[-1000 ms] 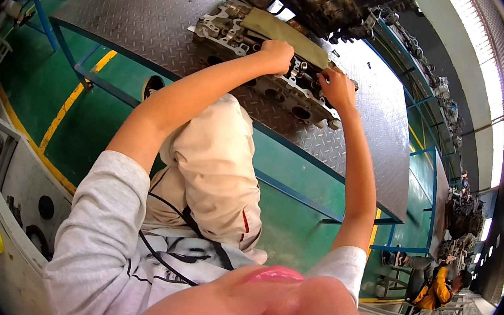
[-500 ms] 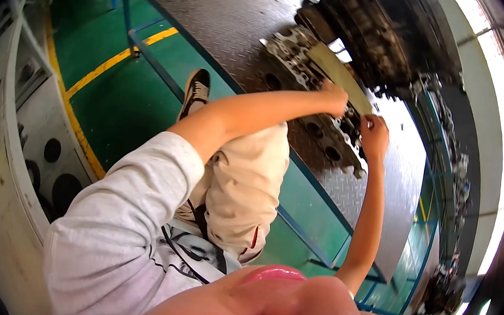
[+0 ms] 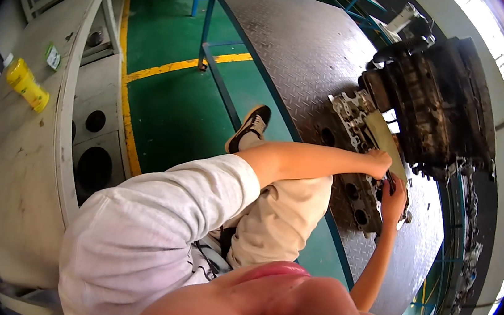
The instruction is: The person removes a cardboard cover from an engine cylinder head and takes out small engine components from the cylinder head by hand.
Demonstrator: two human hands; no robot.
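A greasy metal cylinder head (image 3: 357, 193) lies on the steel-topped bench, with round ports along its near side. My left hand (image 3: 379, 164) reaches over it, fingers curled closed above its middle; what they grip is hidden. Close beside it, my right hand (image 3: 392, 201) is closed at the cylinder head's right part, its fingertips around something small and dark that I cannot make out. A flat olive-yellow strip (image 3: 380, 133) lies along the far side of the cylinder head and runs up to both hands.
Just behind the cylinder head stands a large dark engine block (image 3: 437, 110). The patterned steel bench top (image 3: 290, 37) extends to the upper left. On a pale cabinet (image 3: 18, 193) at left is a yellow bottle (image 3: 26, 83). My shoe (image 3: 250, 129) is beside the bench.
The view has turned, so bench, engine block and hands sit further right and lower. My right hand has come closer to my left hand.
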